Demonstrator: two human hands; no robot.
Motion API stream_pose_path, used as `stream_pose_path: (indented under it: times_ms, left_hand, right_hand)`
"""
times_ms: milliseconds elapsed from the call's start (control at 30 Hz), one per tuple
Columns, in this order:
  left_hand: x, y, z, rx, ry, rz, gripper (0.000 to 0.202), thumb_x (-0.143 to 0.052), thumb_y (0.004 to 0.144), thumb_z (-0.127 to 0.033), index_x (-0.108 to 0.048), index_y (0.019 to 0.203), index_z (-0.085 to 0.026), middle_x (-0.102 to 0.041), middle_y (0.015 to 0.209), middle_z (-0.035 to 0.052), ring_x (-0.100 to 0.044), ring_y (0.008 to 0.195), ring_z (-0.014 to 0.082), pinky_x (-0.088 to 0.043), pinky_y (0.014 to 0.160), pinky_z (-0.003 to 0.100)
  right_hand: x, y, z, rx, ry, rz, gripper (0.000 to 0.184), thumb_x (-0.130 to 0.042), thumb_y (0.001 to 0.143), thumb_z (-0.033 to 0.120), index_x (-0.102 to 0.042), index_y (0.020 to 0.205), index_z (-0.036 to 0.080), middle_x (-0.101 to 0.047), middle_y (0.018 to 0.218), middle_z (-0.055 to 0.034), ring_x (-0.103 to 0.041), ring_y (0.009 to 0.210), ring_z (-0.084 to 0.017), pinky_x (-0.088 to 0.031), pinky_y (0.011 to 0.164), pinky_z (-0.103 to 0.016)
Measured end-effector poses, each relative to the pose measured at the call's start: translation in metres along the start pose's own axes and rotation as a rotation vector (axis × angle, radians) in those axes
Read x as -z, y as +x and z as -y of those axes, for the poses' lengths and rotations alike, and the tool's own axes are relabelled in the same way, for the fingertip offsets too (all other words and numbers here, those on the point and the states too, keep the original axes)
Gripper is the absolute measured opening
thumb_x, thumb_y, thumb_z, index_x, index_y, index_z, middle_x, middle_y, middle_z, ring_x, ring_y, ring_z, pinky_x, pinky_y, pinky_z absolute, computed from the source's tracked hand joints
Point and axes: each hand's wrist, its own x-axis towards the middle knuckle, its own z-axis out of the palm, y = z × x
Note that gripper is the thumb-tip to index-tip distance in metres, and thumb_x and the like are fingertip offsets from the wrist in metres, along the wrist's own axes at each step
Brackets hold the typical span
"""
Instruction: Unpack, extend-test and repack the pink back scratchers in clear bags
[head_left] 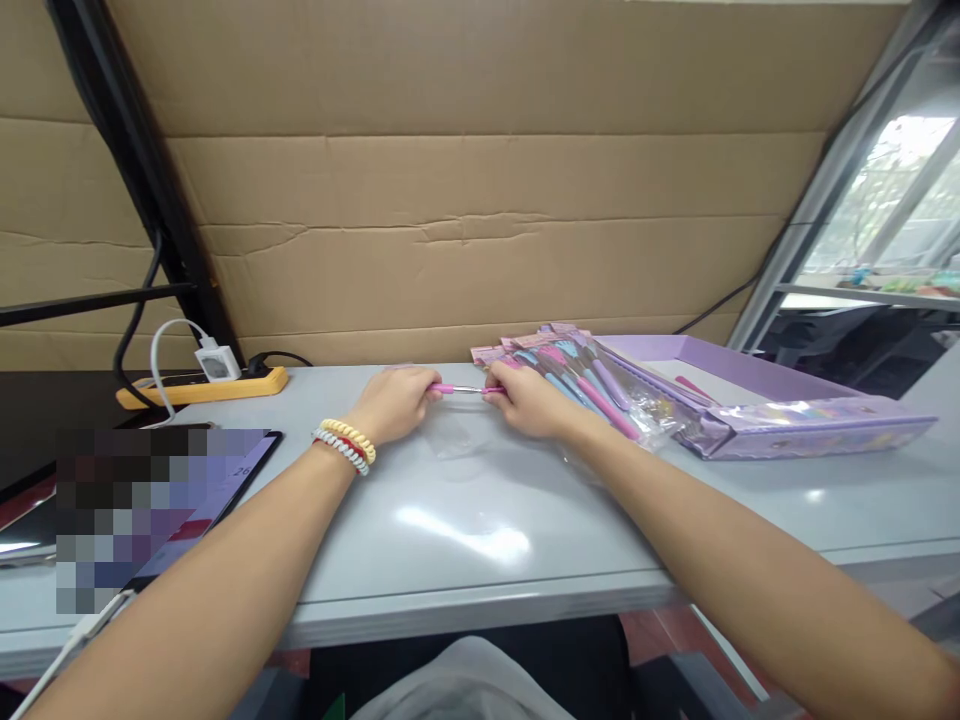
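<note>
Both my hands rest on the grey table (pixel 465 530) near its far edge and hold one thin pink pen (pixel 459 389) between them. My left hand (pixel 394 402), with coil bands on the wrist, pinches the pen's left end. My right hand (pixel 525 400) grips its right end. A clear plastic sleeve (pixel 450 435) lies flat under the hands. Just right of my right hand lies a pile of packaged pink, blue and purple pens (pixel 577 385).
A shallow purple box (pixel 750 400) sits at the right behind the pile. A yellow power strip (pixel 202 388) with a white charger lies at the back left. A tablet (pixel 165 500) rests at the left. Cardboard sheets form the wall behind.
</note>
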Motion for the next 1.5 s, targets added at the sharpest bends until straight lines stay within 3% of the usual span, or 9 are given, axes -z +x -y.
stream_pose_path:
  times_ms: [167,367,467,633,800,933,1100,1333,1500]
  left_hand:
    - [-0.005,0.002,0.003,-0.028,-0.045,-0.019,0.033,-0.034,0.092,-0.038,-0.062,0.094,-0.021,-0.066,0.092,0.0052,-0.058,0.087,0.0199,-0.041,0.075,0.03]
    - [-0.005,0.003,-0.002,0.113,-0.228,-0.149,0.043,-0.033,0.091,-0.05,-0.063,0.089,-0.019,-0.066,0.086,0.0043,-0.058,0.077,0.0172,-0.04,0.065,0.028]
    - [-0.003,0.003,-0.015,0.063,-0.346,-0.216,0.043,-0.032,0.093,-0.047,-0.064,0.089,-0.019,-0.066,0.085,0.0035,-0.058,0.077,0.0154,-0.042,0.07,0.027]
    - [-0.003,0.004,-0.033,-0.157,-0.435,-0.177,0.039,-0.03,0.095,-0.033,-0.064,0.082,-0.018,-0.065,0.085,0.0043,-0.058,0.082,0.014,-0.044,0.08,0.027]
    - [-0.004,0.001,-0.018,0.057,-0.341,-0.158,0.04,-0.04,0.089,-0.039,-0.057,0.114,-0.013,-0.062,0.109,0.0105,-0.056,0.1,0.0201,-0.043,0.09,0.033]
    - [-0.01,-0.003,0.001,0.08,-0.229,0.151,0.054,-0.045,0.083,-0.05,-0.056,0.117,-0.011,-0.057,0.123,0.0141,-0.051,0.114,0.0268,-0.037,0.099,0.038]
    - [-0.014,-0.005,0.006,0.12,-0.231,0.379,0.078,-0.044,0.073,-0.071,-0.05,0.126,-0.013,-0.049,0.132,0.0153,-0.051,0.116,0.0288,-0.038,0.098,0.037]
    - [-0.004,-0.006,-0.005,-0.019,-0.282,0.405,0.069,-0.052,0.074,-0.063,-0.053,0.123,-0.015,-0.055,0.128,0.0116,-0.053,0.113,0.0255,-0.039,0.094,0.032]
    - [-0.003,-0.005,-0.01,-0.025,-0.328,0.291,0.059,-0.043,0.082,-0.059,-0.056,0.118,-0.013,-0.059,0.122,0.0122,-0.054,0.109,0.0256,-0.04,0.093,0.034]
  right_hand:
    - [0.004,0.004,0.003,0.014,0.084,-0.025,0.008,-0.055,0.077,0.023,-0.052,0.076,0.017,-0.057,0.07,-0.002,-0.047,0.065,-0.013,-0.033,0.06,-0.025]
    - [0.018,0.002,-0.001,-0.12,0.873,-0.036,0.037,-0.066,0.07,0.037,-0.056,0.097,0.014,-0.063,0.085,-0.0062,-0.054,0.058,-0.012,-0.038,0.046,-0.023]
    - [0.014,0.001,0.003,-0.106,1.027,-0.003,0.05,-0.069,0.069,0.041,-0.055,0.108,0.014,-0.065,0.085,-0.0067,-0.054,0.056,-0.011,-0.038,0.043,-0.021]
    - [0.002,0.005,0.013,-0.065,1.03,0.082,0.051,-0.065,0.071,0.052,-0.061,0.104,0.012,-0.063,0.073,-0.0038,-0.054,0.054,-0.01,-0.042,0.044,-0.023]
    - [0.009,0.012,0.006,-0.139,1.096,-0.283,0.046,-0.062,0.072,0.061,-0.058,0.082,0.016,-0.05,0.058,0.0016,-0.047,0.049,-0.008,-0.038,0.043,-0.022]
    - [0.019,0.013,-0.006,-0.276,1.024,-0.466,0.051,-0.051,0.073,0.071,-0.046,0.07,0.02,-0.037,0.05,0.0044,-0.04,0.043,-0.009,-0.033,0.04,-0.023]
    - [0.016,0.01,-0.005,-0.324,0.74,-0.332,0.054,-0.04,0.079,0.07,-0.042,0.06,0.019,-0.036,0.049,0.0026,-0.035,0.045,-0.01,-0.027,0.044,-0.024]
    - [0.007,0.006,0.007,-0.363,0.212,-0.013,0.045,-0.049,0.083,0.047,-0.038,0.051,0.018,-0.041,0.049,0.0011,-0.035,0.048,-0.01,-0.025,0.05,-0.026]
    - [0.004,0.006,0.005,-0.313,0.475,-0.027,0.041,-0.054,0.081,0.048,-0.043,0.057,0.017,-0.043,0.047,0.0028,-0.037,0.044,-0.008,-0.026,0.045,-0.023]
